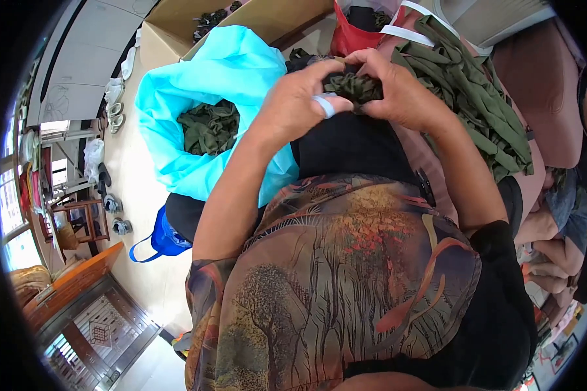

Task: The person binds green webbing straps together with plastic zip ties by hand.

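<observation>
Both my hands meet above my lap around a piece of bunched dark green fabric [353, 87], gathered and ruffled like a scrunchie. My left hand [304, 96] pinches its left side, and a white wrap circles the thumb. On the other side, the thumb and fingers of my right hand [398, 91] close on it. The fingertips partly hide the fabric. Left of my arm stands a bright light-blue bag [169, 143] with its top spread wide, holding crumpled green fabric [210, 129]. Long green fabric strips [463, 98] lie in a heap beside my right forearm.
A cardboard box [169, 39] with dark bunched pieces stands at the far left, and a red bag [359, 32] at the far centre. The pink seat [535, 85] is to the right, near another person's bare legs [557, 251]. A blue bag [166, 238] and shoes [115, 116] rest on the floor.
</observation>
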A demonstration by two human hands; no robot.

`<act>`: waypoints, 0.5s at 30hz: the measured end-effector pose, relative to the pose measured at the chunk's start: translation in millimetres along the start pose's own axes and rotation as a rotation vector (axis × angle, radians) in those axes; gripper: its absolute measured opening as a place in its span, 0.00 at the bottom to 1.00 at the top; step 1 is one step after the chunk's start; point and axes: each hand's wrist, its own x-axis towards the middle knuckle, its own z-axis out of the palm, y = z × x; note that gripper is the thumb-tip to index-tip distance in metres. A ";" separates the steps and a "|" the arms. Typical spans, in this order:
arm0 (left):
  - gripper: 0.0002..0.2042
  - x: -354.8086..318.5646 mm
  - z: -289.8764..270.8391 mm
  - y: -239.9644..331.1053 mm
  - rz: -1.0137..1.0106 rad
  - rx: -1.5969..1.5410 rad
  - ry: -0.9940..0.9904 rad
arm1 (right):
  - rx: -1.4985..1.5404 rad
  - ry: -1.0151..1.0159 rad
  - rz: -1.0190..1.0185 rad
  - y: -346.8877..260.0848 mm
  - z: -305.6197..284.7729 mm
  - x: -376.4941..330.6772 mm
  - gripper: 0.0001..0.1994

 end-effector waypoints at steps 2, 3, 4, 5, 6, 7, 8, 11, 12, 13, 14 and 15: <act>0.14 8.7 7.7 2.1 0.020 0.024 -0.022 | -0.028 0.058 -0.030 -5.4 6.6 3.2 0.31; 0.13 13.2 10.5 2.2 0.030 0.035 -0.034 | -0.042 0.087 -0.044 -7.3 9.4 4.0 0.32; 0.13 16.8 11.8 1.5 0.039 0.046 -0.046 | -0.056 0.115 -0.057 -8.0 10.9 3.4 0.33; 0.13 19.6 11.2 0.3 0.040 0.051 -0.046 | -0.053 0.118 -0.060 -8.9 10.8 2.8 0.33; 0.12 21.8 11.3 -3.5 0.051 0.054 -0.092 | -0.043 0.136 -0.089 -9.8 11.1 1.9 0.30; 0.11 23.1 11.7 -8.5 0.062 0.056 -0.138 | -0.034 0.152 -0.118 -10.5 11.6 0.9 0.28; 0.10 23.3 11.9 -13.5 0.072 0.058 -0.182 | -0.024 0.167 -0.148 -10.9 12.3 0.4 0.25; 0.08 19.9 12.1 -19.5 0.059 0.075 -0.188 | -0.121 0.166 -0.135 1.2 12.2 -2.0 0.22; 0.07 19.7 11.7 -19.2 0.039 0.090 -0.147 | -0.230 0.150 -0.094 10.6 9.7 -2.4 0.21; 0.06 19.3 11.4 -19.0 0.019 0.105 -0.104 | -0.339 0.133 -0.051 18.9 8.0 -2.9 0.20; 0.05 19.5 11.2 -19.3 -0.001 0.119 -0.061 | -0.448 0.115 -0.008 23.9 7.4 -3.2 0.19; 0.05 18.9 11.7 -20.5 0.002 0.119 -0.061 | -0.450 0.117 -0.010 24.6 8.2 -4.9 0.19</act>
